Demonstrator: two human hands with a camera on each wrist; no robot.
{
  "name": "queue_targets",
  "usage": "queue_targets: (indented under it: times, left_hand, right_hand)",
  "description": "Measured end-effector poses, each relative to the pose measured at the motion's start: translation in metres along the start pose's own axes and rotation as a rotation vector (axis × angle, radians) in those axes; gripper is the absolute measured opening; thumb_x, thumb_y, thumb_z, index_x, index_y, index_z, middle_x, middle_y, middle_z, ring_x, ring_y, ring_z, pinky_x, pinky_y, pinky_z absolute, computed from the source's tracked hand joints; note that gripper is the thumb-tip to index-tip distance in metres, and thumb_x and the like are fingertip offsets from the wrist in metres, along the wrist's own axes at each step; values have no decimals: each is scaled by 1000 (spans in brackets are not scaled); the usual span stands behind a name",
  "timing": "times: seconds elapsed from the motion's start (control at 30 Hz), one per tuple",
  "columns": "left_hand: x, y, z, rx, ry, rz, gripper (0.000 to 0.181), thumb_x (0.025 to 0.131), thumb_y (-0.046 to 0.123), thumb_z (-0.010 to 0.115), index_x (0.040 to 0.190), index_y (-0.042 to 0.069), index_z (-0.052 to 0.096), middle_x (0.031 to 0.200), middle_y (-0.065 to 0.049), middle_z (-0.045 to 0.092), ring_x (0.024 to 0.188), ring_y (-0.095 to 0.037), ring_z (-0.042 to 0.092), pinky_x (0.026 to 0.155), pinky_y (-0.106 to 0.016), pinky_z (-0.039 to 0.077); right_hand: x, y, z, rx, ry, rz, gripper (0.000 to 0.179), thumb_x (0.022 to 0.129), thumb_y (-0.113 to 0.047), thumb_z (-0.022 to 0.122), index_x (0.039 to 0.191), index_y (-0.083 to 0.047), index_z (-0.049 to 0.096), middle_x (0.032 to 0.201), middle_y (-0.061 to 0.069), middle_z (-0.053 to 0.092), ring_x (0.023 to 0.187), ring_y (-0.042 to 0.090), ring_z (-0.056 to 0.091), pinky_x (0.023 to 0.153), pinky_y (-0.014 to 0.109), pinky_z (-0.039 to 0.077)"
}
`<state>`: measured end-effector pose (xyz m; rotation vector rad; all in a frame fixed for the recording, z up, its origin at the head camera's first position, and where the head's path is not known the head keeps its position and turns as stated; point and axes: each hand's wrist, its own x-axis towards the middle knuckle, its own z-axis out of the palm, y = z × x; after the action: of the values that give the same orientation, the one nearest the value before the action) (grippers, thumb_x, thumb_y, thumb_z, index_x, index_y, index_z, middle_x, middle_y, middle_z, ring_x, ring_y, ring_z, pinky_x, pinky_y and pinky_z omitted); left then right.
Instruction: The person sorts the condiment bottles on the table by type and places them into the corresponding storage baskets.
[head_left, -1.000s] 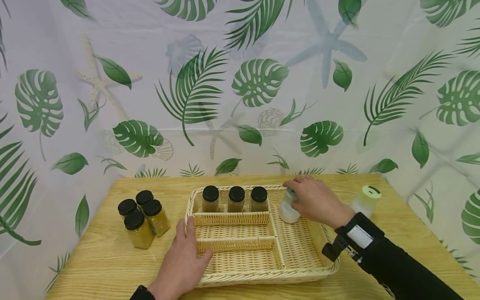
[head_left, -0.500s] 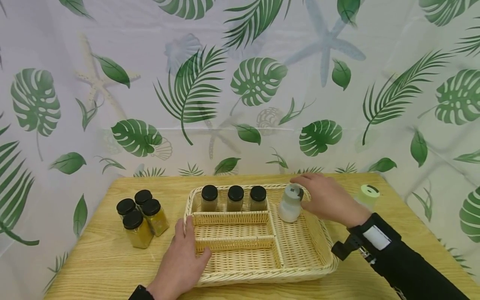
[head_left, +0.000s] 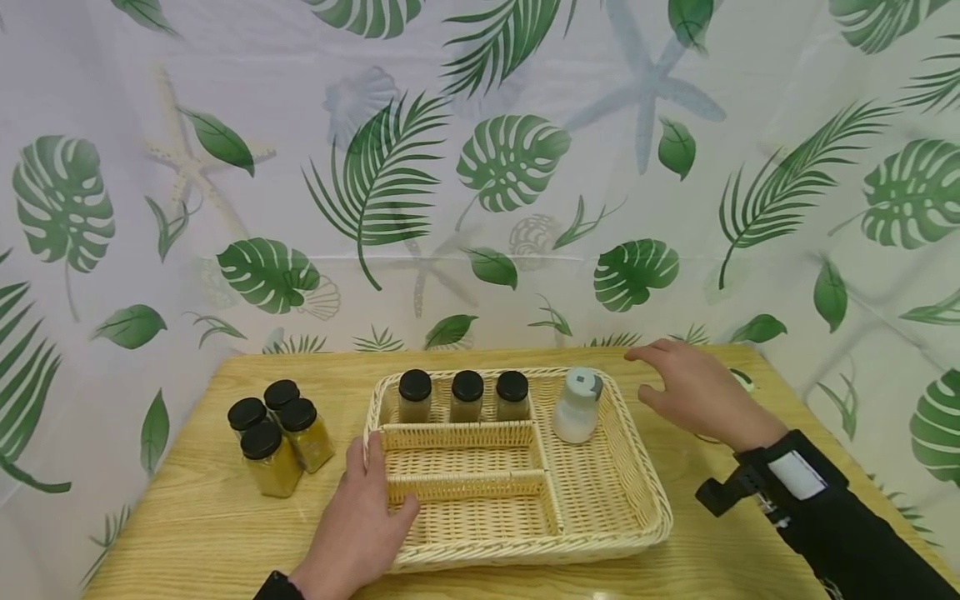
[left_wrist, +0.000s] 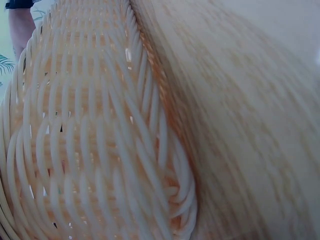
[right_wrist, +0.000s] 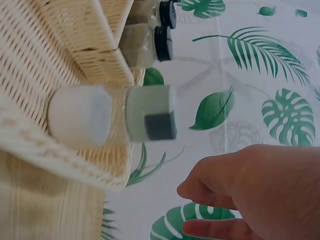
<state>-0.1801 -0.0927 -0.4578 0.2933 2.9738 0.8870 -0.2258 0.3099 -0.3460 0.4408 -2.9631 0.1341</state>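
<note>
A clear seasoning shaker [head_left: 576,417] with white contents and a pale green lid stands in the back of the right compartment of the wicker basket [head_left: 577,546]. Just right of the basket, my right hand [head_left: 701,392] is in the air with thumb and fingers spread apart, holding nothing. In the right wrist view the hand [right_wrist: 265,190] is apart from the shaker [right_wrist: 82,117]. My left hand [head_left: 360,521] grips the basket's left rim, its thumb over the inner side. The left wrist view shows only the woven outer wall [left_wrist: 90,125] near that hand.
Three black-lidded spice jars [head_left: 466,400] line the basket's back left compartment. Several jars [head_left: 277,471] with yellow contents and black lids cluster on the wooden table [head_left: 187,533] at left. Behind my right hand shows part of another green lid [head_left: 742,379]. A leaf-print cloth hangs behind.
My right hand has let go of the shaker's lid and moved right, out past the basket's edge. The shaker stays upright in the compartment. My left hand remains on the rim.
</note>
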Motion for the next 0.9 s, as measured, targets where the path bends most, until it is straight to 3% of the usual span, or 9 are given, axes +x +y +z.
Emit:
queue_targets:
  times: [0.23,0.43,0.73,0.9]
  left_hand:
    - [-1,0,1,16,9,5,90,89,41,55,151,-4,6,151,-27,4,122,-40,37,89,-54,45]
    - [0,1,0,5,-6,3,90,90,40,55,151,-4,4,151,-29,4,123,-41,36,89,-55,44]
    - [-1,2,0,5,-13,-3,91,89,41,55,151,-4,4,151,-28,5,123,-40,35,91,-54,43]
    - [0,1,0,2,-26,-5,91,90,41,55,151,-3,3,151,-28,3,124,-41,34,92,-55,42]
  right_hand:
    - [-13,25,1,-3,-28,36,45,87,-18,60,127,1,57,127,29,52,114,45,43,88,63,40]
    - [-21,41,1,-45,18,37,43,84,-17,63,122,4,60,121,30,56,108,46,47,85,62,42]
    - [-34,71,9,-87,16,103,44,82,-18,66,120,4,61,120,30,56,108,46,46,76,62,46]
    - [-37,85,16,-75,24,121,45,81,-17,68,119,6,61,118,31,56,107,47,46,79,63,45]
